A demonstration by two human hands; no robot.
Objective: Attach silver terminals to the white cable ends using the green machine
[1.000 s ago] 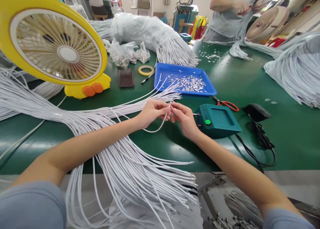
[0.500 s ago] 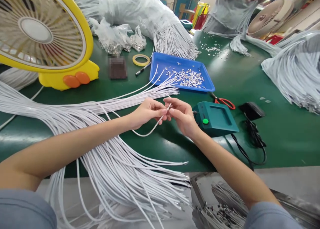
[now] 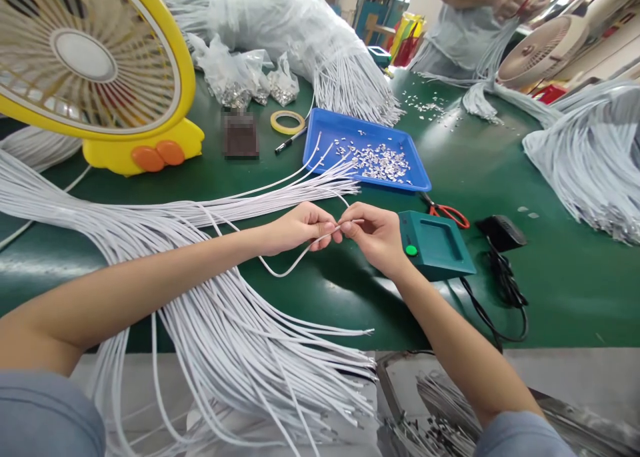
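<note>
My left hand (image 3: 299, 227) pinches a white cord (image 3: 280, 270) near its end, and the cord sags in a loop below. My right hand (image 3: 375, 234) is closed in a pinch on the cord's tip, fingertips almost touching the left ones. Both hands hover above the green table (image 3: 320, 297), just left of a small teal device (image 3: 436, 244) with a green button. A big bundle of white cords (image 3: 150, 224) fans across the table and over its near edge. Beyond the hands a blue tray (image 3: 367, 157) holds several small metal clips.
A yellow fan (image 3: 95, 70) stands at the back left. Red-handled scissors (image 3: 447, 212), a black adapter (image 3: 500, 234) with cable, a tape roll (image 3: 287, 121) and bagged cords (image 3: 300, 37) lie around. Another person (image 3: 480, 17) works across the table by grey cord piles (image 3: 590, 157).
The hands have drawn closer together on the cord's end, and the tip now points sideways instead of up. The view has shifted slightly.
</note>
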